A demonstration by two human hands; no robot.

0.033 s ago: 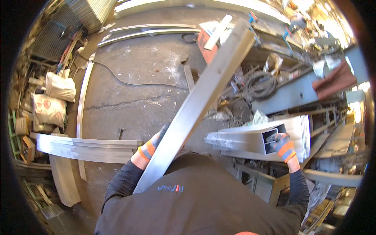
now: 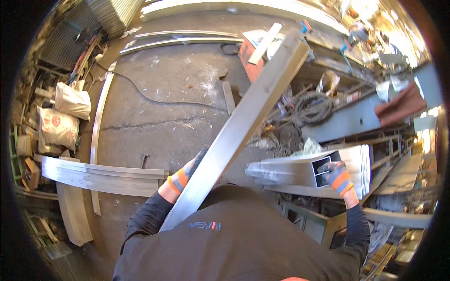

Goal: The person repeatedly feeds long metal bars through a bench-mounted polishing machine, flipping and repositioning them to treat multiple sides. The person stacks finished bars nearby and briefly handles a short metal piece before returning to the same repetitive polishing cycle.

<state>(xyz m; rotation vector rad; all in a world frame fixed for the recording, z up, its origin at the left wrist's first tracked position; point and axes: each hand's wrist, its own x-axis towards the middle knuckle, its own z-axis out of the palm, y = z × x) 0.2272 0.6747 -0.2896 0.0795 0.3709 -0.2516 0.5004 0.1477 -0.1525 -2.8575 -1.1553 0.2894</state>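
Note:
A long silvery metal beam (image 2: 236, 131) slants from beside my torso up to the far right. My left hand (image 2: 182, 177), in a grey and orange glove, grips its left side near my body; some fingers are hidden behind it. On the right, my right hand (image 2: 338, 178), gloved alike, has its fingers curled over the edge at the open end of a rectangular metal tube (image 2: 288, 164). A divider shows inside that opening. The tube lies beside a stack of bent metal sheets (image 2: 360, 164).
Layered metal strips (image 2: 103, 177) lie across the left, near white sacks (image 2: 58, 127). A cable (image 2: 157, 100) runs over the floor, and a small hammer-like tool (image 2: 144, 160) rests by the strips. Beyond the tube are a dark coil (image 2: 313, 107) and a blue-grey steel beam (image 2: 342, 119).
The view has shifted slightly, so the surroundings sit a little lower. Both hands keep their holds on the beam and the tube.

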